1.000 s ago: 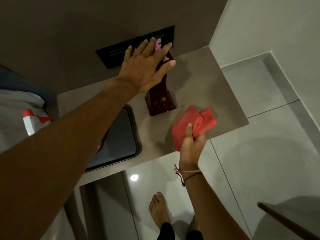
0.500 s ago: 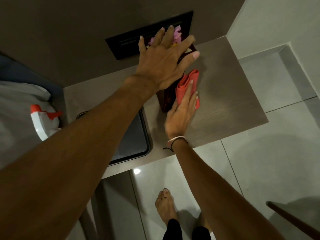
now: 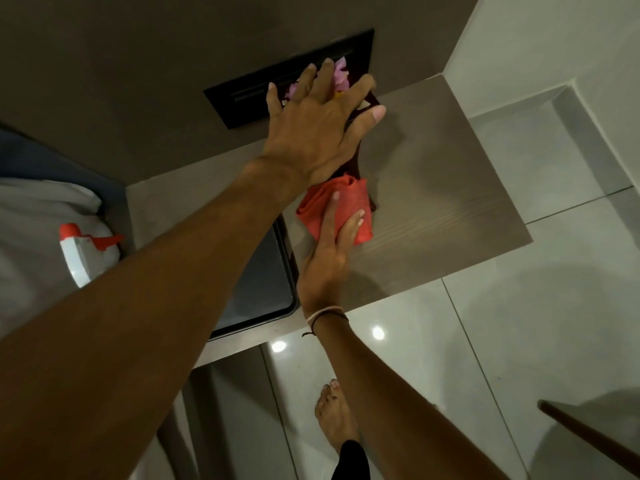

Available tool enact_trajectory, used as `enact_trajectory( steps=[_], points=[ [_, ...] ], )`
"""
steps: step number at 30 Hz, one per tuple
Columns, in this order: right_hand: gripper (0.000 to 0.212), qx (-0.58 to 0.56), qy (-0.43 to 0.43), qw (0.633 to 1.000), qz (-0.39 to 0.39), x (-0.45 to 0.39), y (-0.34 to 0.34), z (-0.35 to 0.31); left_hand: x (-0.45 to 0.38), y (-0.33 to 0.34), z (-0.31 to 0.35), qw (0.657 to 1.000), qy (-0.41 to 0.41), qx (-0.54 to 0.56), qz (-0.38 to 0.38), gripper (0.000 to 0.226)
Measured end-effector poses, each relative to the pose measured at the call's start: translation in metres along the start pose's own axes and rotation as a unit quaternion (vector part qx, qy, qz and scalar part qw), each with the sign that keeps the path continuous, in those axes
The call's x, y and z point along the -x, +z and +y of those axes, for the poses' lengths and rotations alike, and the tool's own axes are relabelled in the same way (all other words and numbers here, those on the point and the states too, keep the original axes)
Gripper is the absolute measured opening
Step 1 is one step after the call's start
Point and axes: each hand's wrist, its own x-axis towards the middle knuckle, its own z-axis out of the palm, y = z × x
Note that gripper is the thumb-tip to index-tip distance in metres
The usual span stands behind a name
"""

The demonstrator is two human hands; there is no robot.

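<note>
left arm stretched forward, almost straight, reaching to the wall end of the table (image 3: 433, 188); left hand (image 3: 318, 133) palm-down on top of the dark red vase (image 3: 355, 161), fingers straight and fanned, thumb out to the side; fingertips lie over the pink flowers (image 3: 341, 72) in the vase mouth; no curl round the vase that I can see, so resting, not gripping

right arm comes in lower, forearm angled up toward the vase foot, thread band (image 3: 323, 315) at the wrist; right hand (image 3: 329, 258) flat, fingers extended, pressing the red cloth (image 3: 358, 197); cloth is folded, lies on the table against the near side of the vase base, under the left wrist

black tray (image 3: 256, 271) just left of the vase, part hidden by the left forearm; spray bottle (image 3: 83, 251) well left of the vase, off the table; black wall panel (image 3: 242, 98) right behind the vase; bare foot (image 3: 334, 410) on the tiled floor (image 3: 519, 323), well short of the vase
</note>
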Motion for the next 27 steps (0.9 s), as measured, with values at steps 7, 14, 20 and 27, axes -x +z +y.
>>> enact_trajectory(
  steps=[7,14,20,27],
  points=[
    [0.06,-0.029,-0.113,0.991,-0.069,0.026,-0.029,0.019,0.007,0.003,0.003,1.0,0.01,-0.02,0.005,0.061],
    [0.047,-0.252,0.018,0.959,0.129,0.032,-0.072,0.025,0.008,-0.002,0.002,1.0,0.006,-0.007,-0.016,0.063],
    [0.072,-0.173,0.044,0.974,0.14,-0.035,-0.062,0.015,0.008,0.001,0.006,1.0,-0.013,-0.006,0.0,0.063],
    [0.08,-0.04,0.039,0.998,0.025,-0.033,-0.033,0.02,0.013,0.007,0.01,1.0,-0.012,-0.024,0.01,0.064]
  ],
)
